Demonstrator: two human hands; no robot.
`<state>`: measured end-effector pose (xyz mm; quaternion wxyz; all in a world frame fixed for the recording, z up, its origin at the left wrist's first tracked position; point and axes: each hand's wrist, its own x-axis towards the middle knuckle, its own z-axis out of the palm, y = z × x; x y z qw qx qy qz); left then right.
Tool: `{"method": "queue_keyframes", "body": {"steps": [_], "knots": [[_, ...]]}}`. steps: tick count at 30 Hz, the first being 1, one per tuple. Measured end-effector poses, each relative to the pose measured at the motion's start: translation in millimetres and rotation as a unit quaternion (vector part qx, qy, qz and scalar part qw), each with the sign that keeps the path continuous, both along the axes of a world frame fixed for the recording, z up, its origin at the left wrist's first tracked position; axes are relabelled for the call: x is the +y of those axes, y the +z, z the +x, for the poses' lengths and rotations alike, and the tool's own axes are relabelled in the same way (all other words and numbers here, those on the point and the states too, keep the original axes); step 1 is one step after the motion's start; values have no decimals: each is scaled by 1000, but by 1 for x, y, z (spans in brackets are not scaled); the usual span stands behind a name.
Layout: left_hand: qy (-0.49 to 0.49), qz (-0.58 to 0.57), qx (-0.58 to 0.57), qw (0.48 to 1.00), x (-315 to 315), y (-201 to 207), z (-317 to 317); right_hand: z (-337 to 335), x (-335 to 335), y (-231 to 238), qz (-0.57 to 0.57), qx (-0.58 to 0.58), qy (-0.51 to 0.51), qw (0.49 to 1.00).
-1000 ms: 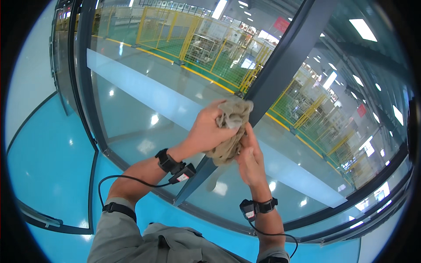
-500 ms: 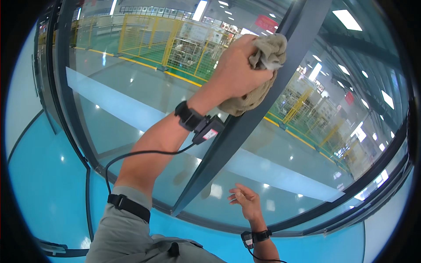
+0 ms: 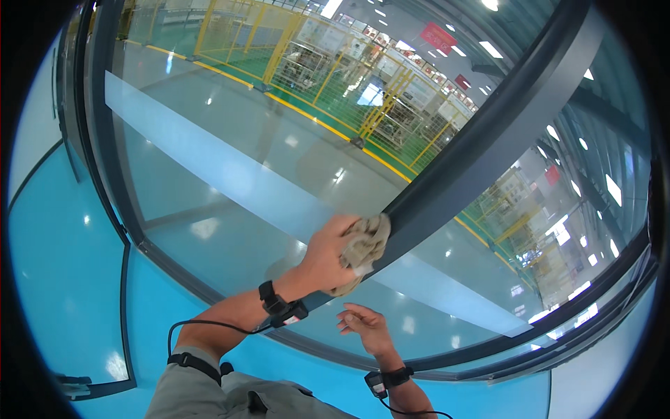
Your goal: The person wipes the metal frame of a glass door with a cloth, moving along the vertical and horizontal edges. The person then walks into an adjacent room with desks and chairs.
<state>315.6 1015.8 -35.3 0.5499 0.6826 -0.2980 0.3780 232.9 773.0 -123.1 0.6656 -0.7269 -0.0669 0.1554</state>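
My left hand (image 3: 322,255) is closed round a crumpled beige cloth (image 3: 368,244), bunched up and pressed against the dark grey upright frame post (image 3: 481,150) between two glass panes. The lower end of the cloth hangs below my fingers along the post. Just below and to the right, my right hand (image 3: 370,332) hovers with loosely bent, parted fingers and nothing in them. Each wrist carries a black strap with a small dark box (image 3: 289,314) and a cable.
A large glass pane (image 3: 188,133) with a frosted band (image 3: 237,178) lies left of the post; another is to the right. Dark frame rails run along the bottom, above a bright blue floor (image 3: 52,279). Yellow mesh fencing (image 3: 328,77) stands beyond the glass.
My left hand has slid down the post with the cloth, from high up to near my right hand. My right hand has shifted slightly left and down.
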Motion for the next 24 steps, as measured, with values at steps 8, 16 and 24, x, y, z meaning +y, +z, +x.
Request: {"method": "queue_keyframes", "body": {"steps": [8,16,24], "knots": [[23,-31,49,998,-7,-86,-6,-24,10,-25,-57,53,-27,997],[-28,-57,21,998,-6,-59,-7,-78,-24,-66,-63,83,-106,989],[-51,-134,-6,990,-36,34,4,-100,-44,-97,36,85,-107,990]]}}
